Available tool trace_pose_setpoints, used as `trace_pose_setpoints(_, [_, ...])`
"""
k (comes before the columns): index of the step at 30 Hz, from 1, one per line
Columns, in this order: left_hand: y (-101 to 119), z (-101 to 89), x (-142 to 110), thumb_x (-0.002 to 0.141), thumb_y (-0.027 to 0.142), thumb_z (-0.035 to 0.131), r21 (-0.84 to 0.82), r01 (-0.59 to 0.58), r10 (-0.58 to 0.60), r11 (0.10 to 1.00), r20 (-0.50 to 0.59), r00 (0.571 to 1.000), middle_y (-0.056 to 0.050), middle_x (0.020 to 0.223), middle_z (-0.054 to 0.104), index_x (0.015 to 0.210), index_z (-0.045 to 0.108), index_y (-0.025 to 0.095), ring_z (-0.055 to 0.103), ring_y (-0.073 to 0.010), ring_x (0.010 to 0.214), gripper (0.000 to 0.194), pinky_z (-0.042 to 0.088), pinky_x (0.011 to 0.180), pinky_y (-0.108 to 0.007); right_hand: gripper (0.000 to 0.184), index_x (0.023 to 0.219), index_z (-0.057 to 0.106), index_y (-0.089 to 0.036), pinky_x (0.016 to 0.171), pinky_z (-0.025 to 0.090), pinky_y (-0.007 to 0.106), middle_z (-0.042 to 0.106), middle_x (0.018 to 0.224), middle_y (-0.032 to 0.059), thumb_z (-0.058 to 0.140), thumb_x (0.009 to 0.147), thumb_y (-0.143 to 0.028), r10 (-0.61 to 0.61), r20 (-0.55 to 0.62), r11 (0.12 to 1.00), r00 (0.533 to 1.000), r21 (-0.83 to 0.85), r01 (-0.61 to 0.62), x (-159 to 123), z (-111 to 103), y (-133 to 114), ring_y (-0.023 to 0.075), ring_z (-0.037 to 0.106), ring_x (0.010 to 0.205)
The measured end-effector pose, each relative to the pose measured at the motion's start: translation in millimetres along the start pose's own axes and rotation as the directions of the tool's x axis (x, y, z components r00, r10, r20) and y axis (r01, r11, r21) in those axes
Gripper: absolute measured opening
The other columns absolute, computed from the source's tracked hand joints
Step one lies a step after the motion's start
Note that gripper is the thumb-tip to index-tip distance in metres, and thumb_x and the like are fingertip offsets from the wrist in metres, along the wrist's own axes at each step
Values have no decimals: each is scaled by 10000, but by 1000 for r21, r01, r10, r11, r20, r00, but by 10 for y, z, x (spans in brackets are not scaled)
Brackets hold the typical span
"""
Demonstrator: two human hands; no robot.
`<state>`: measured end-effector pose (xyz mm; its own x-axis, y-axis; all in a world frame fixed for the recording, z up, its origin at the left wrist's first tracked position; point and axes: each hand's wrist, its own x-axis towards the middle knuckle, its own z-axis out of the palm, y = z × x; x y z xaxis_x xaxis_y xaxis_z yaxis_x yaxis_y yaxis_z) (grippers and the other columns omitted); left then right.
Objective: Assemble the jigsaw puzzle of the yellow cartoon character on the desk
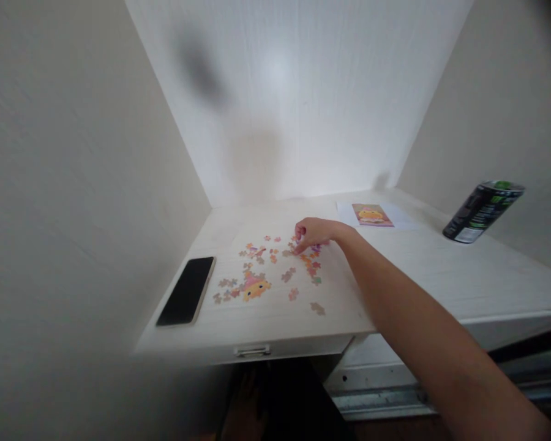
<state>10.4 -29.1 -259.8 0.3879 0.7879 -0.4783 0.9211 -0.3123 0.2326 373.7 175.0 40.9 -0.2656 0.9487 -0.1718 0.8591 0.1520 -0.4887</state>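
My right hand [313,234] reaches over the white desk from the right. Its fingers are curled, with the fingertips down at a tan jigsaw puzzle piece [287,252] among the loose pieces. Just right of the fingers lies a strip of orange, pink and purple pieces [311,264]. Nearer the front left, a joined section [256,286] shows a yellow face with a pink top. Small groups of tan pieces [226,283] are scattered beside it. In the shade below the desk edge, my left hand [248,398] rests at my lap, its fingers too dim to read.
A black-screened phone [187,291] lies at the desk's left. Toward the back right, a printed reference picture [372,215] lies on white paper. A dark drink can [482,212] stands at the right. Walls enclose the desk; a drawer handle [252,351] is on its front.
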Motion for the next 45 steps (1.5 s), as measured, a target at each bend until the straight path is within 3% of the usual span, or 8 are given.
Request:
trace_pose_setpoints(3, [43,-64,49,805,347,412,-34,-5,4,999,-25,1000,-39,1569,211,1458,340,231,103,-242,1444,667,124,1209,-391,393,902,670,-184,459,375,230,670,749,21,783,617,-431,-121,52,993,991,5,121,-20,34,-220,100,531,493])
trace_pose_setpoints(7, [64,-80,97,789,359,436,-61,4,-4,998,-7,1000,-29,1565,232,1456,345,236,114,-248,1448,684,145,1212,-388,308,851,706,-197,552,418,228,697,793,13,807,579,-299,-315,173,947,933,-10,321,-78,121,-526,134,595,652])
trace_pose_setpoints(15, [143,-64,140,776,308,430,-48,50,-49,998,18,999,-63,1581,163,1462,329,178,71,-286,1457,706,85,1210,-445,301,919,698,-158,567,413,221,710,829,36,757,640,-254,-248,362,956,898,-57,287,-138,183,-673,141,621,686])
trace_pose_setpoints(23, [90,57,193,760,322,459,-42,79,-79,996,11,997,-78,1581,176,1456,346,175,92,-287,1458,721,89,1206,-443,395,1031,690,-179,573,411,240,719,870,47,745,656,-288,-222,347,955,911,-110,274,-154,153,-639,156,629,672])
trace_pose_setpoints(29, [70,85,203,772,327,453,-37,68,-69,997,-8,998,-56,1576,207,1457,349,188,92,-251,1462,707,89,1208,-396,325,1021,721,-168,645,438,226,735,921,57,665,702,-140,-308,182,945,934,-50,322,-119,170,-690,154,646,777])
trace_pose_setpoints(34, [89,53,197,769,337,461,-40,95,-95,995,-3,995,-62,1570,228,1455,350,181,110,-270,1459,712,98,1205,-430,251,1002,704,-148,659,448,209,732,894,59,624,766,-128,-437,-3,892,899,128,434,-65,276,-791,124,638,762])
trace_pose_setpoints(37, [80,62,203,779,341,453,-47,95,-95,994,-11,995,-42,1571,225,1461,339,205,124,-254,1459,705,101,1204,-421,301,1057,673,-142,613,442,202,726,848,49,632,759,-129,-434,-21,881,901,198,429,-38,355,-810,114,630,709])
trace_pose_setpoints(45, [62,93,209,766,322,464,-47,101,-102,994,-28,994,-41,1568,240,1450,364,201,140,-239,1457,701,129,1201,-379,266,1017,711,-146,640,430,210,714,943,75,623,767,-153,-443,-4,896,896,-23,443,-60,422,-863,125,607,762])
